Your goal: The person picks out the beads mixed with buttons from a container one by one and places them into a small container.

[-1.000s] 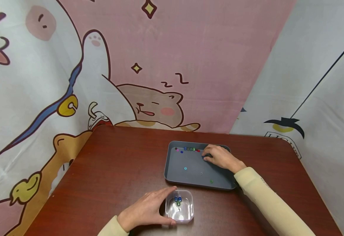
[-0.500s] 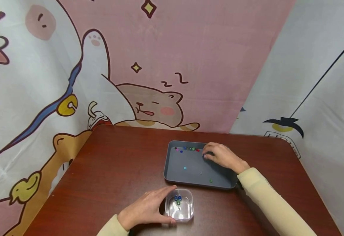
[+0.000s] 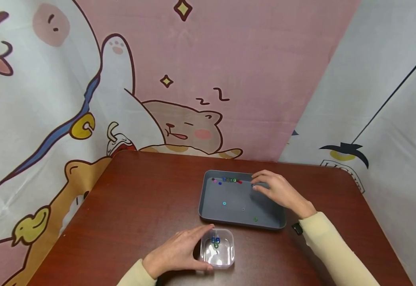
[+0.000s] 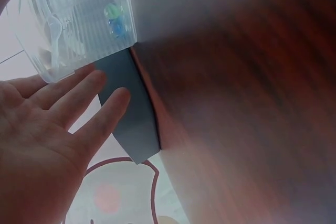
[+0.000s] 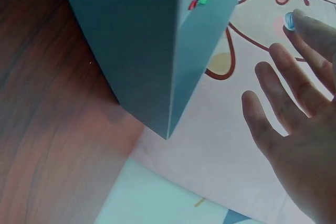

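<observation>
My left hand (image 3: 181, 251) spans a small clear plastic box (image 3: 226, 258), thumb at its near side and forefinger at its far side. Inside lie two blue marbles (image 3: 215, 240) and a green marble (image 3: 216, 245); the left wrist view shows some of them through the box wall (image 4: 79, 51). Over the back right of a grey tray (image 3: 211, 214), my right hand (image 3: 281, 192) pinches a clear-and-blue glass marble (image 5: 289, 21) between thumb and forefinger. Its other fingers are spread. A row of marbles (image 3: 229, 180) lies along the tray's back wall.
Smaller beads lie scattered in the tray, among them a light blue ring (image 3: 224, 203), a green one (image 3: 256, 219) and a red piece (image 3: 239, 182). The brown table (image 3: 140, 198) meets a cartoon-printed cloth (image 3: 251, 79) at the back.
My right hand has lifted from the tray floor and moved slightly right, with the marble between its fingertips. The left hand and the box stay in place.
</observation>
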